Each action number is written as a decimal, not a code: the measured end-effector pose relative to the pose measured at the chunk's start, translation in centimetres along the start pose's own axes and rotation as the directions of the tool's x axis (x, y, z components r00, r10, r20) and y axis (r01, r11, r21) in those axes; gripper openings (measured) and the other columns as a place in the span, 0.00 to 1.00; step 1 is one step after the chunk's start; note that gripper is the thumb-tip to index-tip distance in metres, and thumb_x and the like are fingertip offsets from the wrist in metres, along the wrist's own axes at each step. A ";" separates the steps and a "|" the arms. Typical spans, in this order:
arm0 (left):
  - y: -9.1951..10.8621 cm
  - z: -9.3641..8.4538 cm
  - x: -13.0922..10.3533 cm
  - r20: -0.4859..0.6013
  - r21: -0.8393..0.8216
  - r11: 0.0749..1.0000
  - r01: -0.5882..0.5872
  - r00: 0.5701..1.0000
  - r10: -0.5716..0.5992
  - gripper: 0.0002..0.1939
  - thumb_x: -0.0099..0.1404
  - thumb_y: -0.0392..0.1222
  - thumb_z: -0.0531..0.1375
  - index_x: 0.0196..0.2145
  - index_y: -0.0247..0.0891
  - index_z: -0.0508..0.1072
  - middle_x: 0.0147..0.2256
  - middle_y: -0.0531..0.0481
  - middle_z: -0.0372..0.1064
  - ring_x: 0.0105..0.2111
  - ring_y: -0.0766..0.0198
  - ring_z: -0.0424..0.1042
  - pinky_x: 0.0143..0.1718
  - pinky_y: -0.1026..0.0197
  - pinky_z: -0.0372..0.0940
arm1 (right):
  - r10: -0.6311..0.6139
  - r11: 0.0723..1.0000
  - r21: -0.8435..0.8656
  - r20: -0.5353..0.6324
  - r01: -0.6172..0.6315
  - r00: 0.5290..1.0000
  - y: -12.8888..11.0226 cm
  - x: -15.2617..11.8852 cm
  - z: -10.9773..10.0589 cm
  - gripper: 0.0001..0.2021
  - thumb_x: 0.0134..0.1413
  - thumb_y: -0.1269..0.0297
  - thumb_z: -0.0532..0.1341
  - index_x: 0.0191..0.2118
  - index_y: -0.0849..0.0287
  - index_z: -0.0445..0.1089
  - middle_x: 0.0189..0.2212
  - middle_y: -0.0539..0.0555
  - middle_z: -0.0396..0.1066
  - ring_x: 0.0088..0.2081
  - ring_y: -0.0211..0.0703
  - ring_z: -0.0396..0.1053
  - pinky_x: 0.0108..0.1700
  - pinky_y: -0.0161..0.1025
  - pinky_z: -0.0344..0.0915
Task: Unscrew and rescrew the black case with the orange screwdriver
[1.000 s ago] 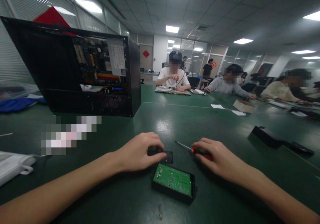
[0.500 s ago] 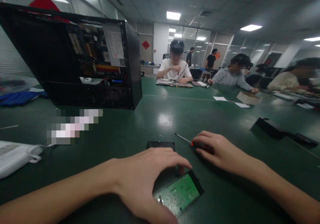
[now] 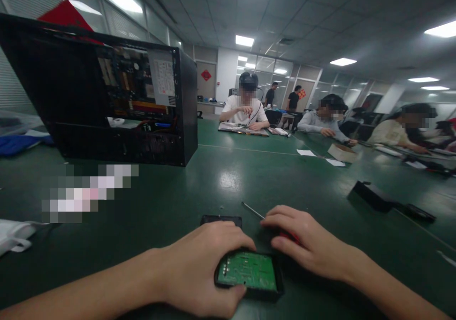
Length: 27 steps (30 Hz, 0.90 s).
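Note:
A green circuit board [image 3: 249,268] sits in a small black plastic case [image 3: 279,282] on the table, close in front of me. My left hand [image 3: 210,267] is closed around the left end of this case, thumb at the near edge and fingers along the far edge. To the right, my right hand [image 3: 302,239] is curled over a screwdriver [image 3: 253,210]. Its thin metal shaft points away to the left and a bit of red handle shows under the fingers. Just beyond my left hand lies a flat black piece [image 3: 221,219], partly hidden by it.
An open black computer case [image 3: 188,106] stands at the left on the green table [image 3: 228,177]. Nearer on the left is a white object [image 3: 14,234] with a loop. A black part with a cable [image 3: 374,196] lies right. Beyond are paper sheets, a cardboard box [image 3: 341,152] and people working.
The cased board has turned from tilted to nearly level, and my left thumb now presses its near edge. My right hand has shifted left and down along with the screwdriver; the view has tilted up.

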<state>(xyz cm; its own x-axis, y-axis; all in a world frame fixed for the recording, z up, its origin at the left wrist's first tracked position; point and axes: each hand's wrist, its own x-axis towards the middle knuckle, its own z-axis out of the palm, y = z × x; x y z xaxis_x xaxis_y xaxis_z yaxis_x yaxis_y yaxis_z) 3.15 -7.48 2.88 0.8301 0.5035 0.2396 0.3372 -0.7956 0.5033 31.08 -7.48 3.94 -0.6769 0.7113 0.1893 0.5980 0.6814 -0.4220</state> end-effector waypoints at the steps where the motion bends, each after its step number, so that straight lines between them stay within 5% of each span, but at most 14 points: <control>1: -0.1 0.0 0.0 -0.010 0.002 1.000 -0.006 1.000 0.006 0.25 0.55 0.42 0.69 0.52 0.36 0.76 0.44 0.45 0.77 0.42 0.53 0.76 0.48 0.53 0.72 | -0.010 0.999 0.045 0.009 0.009 1.000 -0.6 0.0 0.2 0.24 0.68 0.45 0.61 0.59 0.58 0.72 0.54 0.59 0.72 0.54 0.48 0.71 0.57 0.46 0.67; 4: -0.3 -0.3 0.0 -0.038 -0.014 0.999 -0.045 0.998 0.044 0.24 0.56 0.44 0.69 0.50 0.36 0.77 0.43 0.46 0.78 0.42 0.53 0.77 0.47 0.53 0.70 | 0.015 0.996 0.092 0.050 -0.020 0.999 -2.1 -0.1 1.2 0.34 0.52 0.39 0.71 0.57 0.57 0.74 0.51 0.58 0.75 0.51 0.52 0.73 0.55 0.47 0.69; 9: -1.2 -2.1 0.3 -0.112 -0.009 0.999 0.052 0.992 -0.052 0.13 0.66 0.46 0.64 0.45 0.38 0.78 0.40 0.49 0.77 0.38 0.59 0.75 0.42 0.57 0.68 | 0.073 0.992 0.096 0.085 -0.081 0.994 -3.4 -0.4 1.8 0.38 0.46 0.38 0.73 0.60 0.53 0.74 0.56 0.60 0.74 0.55 0.57 0.73 0.58 0.50 0.69; 16: -3.3 -3.3 0.5 -0.168 0.219 0.945 0.243 0.963 -0.209 0.13 0.67 0.47 0.65 0.47 0.39 0.78 0.46 0.45 0.75 0.46 0.52 0.74 0.47 0.54 0.68 | -0.044 0.994 0.106 0.231 0.020 0.972 -3.2 0.7 4.0 0.38 0.56 0.57 0.69 0.71 0.61 0.62 0.66 0.65 0.66 0.65 0.57 0.65 0.69 0.49 0.61; 21: -4.6 -2.3 0.3 -0.120 0.257 0.928 0.268 0.962 -0.245 0.09 0.70 0.45 0.63 0.44 0.41 0.79 0.43 0.46 0.76 0.44 0.53 0.75 0.47 0.55 0.68 | 0.013 0.998 0.055 0.231 -0.026 0.973 -4.3 0.8 4.2 0.38 0.56 0.55 0.70 0.70 0.58 0.63 0.64 0.63 0.69 0.63 0.57 0.68 0.66 0.50 0.65; 24: -5.0 -2.1 0.3 -0.136 0.252 0.931 0.263 0.962 -0.235 0.08 0.70 0.41 0.62 0.44 0.40 0.79 0.42 0.47 0.76 0.43 0.55 0.76 0.46 0.56 0.68 | 0.031 0.999 0.023 0.162 -0.035 0.986 -5.3 -0.3 2.5 0.35 0.57 0.58 0.70 0.69 0.52 0.65 0.62 0.58 0.72 0.61 0.56 0.71 0.65 0.48 0.68; 27: -5.1 -2.3 0.3 -0.158 0.278 0.916 0.290 0.954 -0.254 0.08 0.70 0.41 0.62 0.44 0.39 0.79 0.41 0.46 0.77 0.42 0.54 0.76 0.45 0.55 0.68 | 0.069 0.994 -0.084 -0.096 -0.077 0.993 -4.1 -3.5 -0.4 0.34 0.62 0.57 0.67 0.71 0.42 0.60 0.65 0.55 0.69 0.62 0.58 0.70 0.63 0.52 0.70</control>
<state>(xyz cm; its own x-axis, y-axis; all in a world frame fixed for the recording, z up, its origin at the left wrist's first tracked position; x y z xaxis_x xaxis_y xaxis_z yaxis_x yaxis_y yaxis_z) 0.67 -2.49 2.24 0.6363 0.7356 0.2323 0.6726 -0.6765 0.2999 31.12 -12.69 5.41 -0.5900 0.7696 0.2440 0.6820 0.6369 -0.3596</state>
